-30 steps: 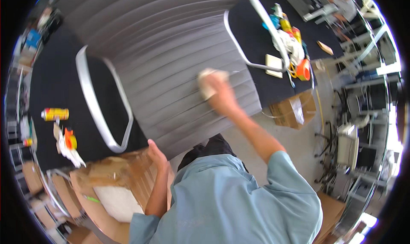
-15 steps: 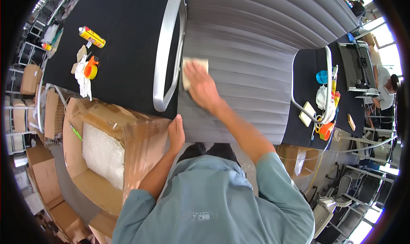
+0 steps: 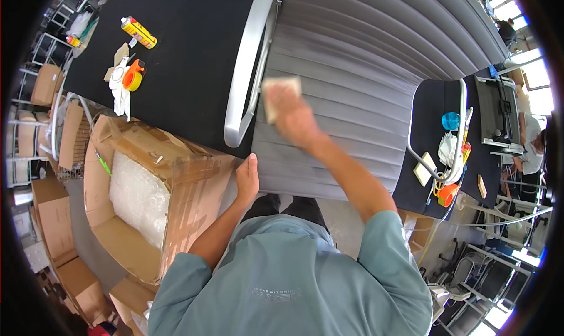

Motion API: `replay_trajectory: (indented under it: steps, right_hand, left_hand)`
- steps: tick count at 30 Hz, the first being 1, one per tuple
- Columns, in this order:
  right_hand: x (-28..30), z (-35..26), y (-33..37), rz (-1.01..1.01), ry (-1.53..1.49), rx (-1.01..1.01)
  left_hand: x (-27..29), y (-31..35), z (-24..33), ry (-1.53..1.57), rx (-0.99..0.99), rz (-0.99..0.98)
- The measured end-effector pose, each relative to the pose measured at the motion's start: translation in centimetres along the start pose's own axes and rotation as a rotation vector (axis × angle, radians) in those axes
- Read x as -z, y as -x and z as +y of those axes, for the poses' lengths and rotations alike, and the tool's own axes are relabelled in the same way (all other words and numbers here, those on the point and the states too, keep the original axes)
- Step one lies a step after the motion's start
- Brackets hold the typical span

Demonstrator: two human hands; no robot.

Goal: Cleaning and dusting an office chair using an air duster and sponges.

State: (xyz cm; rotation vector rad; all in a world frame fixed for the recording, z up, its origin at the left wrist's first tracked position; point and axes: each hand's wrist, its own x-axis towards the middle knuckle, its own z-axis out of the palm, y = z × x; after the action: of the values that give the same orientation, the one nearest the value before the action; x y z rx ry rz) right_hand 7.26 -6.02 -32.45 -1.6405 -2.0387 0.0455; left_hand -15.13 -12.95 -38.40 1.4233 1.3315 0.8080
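A chair with a grey ribbed seat and back (image 3: 352, 110) lies across the black-covered table in front of me. My right hand (image 3: 291, 116), blurred by motion, is closed on a cream folded cloth (image 3: 272, 106) over the seat's left side, close to the silver armrest (image 3: 239, 86). Whether the cloth presses on the seat at this instant is unclear. My left hand (image 3: 248, 177) is at the seat's front left corner with its thumb up; its other fingers are mostly hidden. A second silver armrest (image 3: 464, 121) stands at the right side of the seat.
On the black tabletop (image 3: 182, 60) at left lie a yellow spray can (image 3: 139, 32), an orange tape dispenser (image 3: 134, 76) and a white glove (image 3: 120, 98). An open cardboard box (image 3: 194, 189) stands by my left arm. Another person (image 3: 531, 142) is at far right.
The whole view has shifted a little, so the chair and table appear farther right. My right hand stays near the left armrest with the cloth, still blurred. My left hand keeps its place by the corner.
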Motion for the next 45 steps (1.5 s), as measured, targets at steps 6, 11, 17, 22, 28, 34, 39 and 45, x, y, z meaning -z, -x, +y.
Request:
replay_trajectory:
  steps: [6,11,17,22,28,34,39,45]
  right_hand:
    - [2.1,-0.8,5.8,-0.262,-0.249,0.397]
    - [1.2,0.0,-2.2,0.027,-0.040,0.084]
    - [1.3,-6.6,7.6,-0.150,-0.251,0.103]
    - [6.9,1.7,17.3,0.051,0.134,-0.416]
    - [4.0,6.4,21.2,0.505,-0.059,-0.869]
    - [-2.8,-4.5,-1.4,0.207,-0.130,-0.133]
    - [1.8,6.6,2.9,0.174,0.066,-0.406]
    - [10.0,20.0,18.7,0.373,0.439,-0.964]
  left_hand:
    - [-1.2,0.6,-1.1,0.046,-0.079,0.160]
    - [0.4,0.5,-2.2,-0.163,0.089,-0.056]
    - [-0.9,0.4,-3.5,0.073,0.038,0.068]
    - [0.1,0.9,-1.2,0.069,0.046,0.069]
    - [-0.2,0.3,-0.1,-0.002,-0.005,-0.031]
    - [-0.4,0.4,-1.4,0.013,-0.078,0.036]
    - [0.7,0.0,-2.1,-0.014,-0.070,-0.010]
    - [-0.1,0.0,0.4,0.014,-0.063,-0.032]
